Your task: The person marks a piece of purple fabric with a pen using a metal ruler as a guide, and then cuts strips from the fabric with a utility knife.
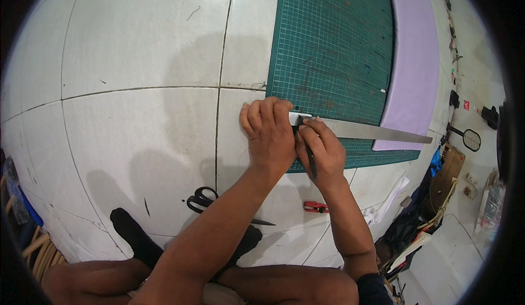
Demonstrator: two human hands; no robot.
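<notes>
Black tool (312, 164) clamped in right grip (326, 149); left grip (268, 127) cannot be judged; steel ruler (361, 131) laid past edge of mat (333, 48).

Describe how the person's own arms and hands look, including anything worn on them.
The left hand and right hand are bare and five-fingered, with no gloves or watch visible. The left forearm and right forearm are uncovered. Dark cloth, apparently a sleeve, shows near the right elbow.
</notes>
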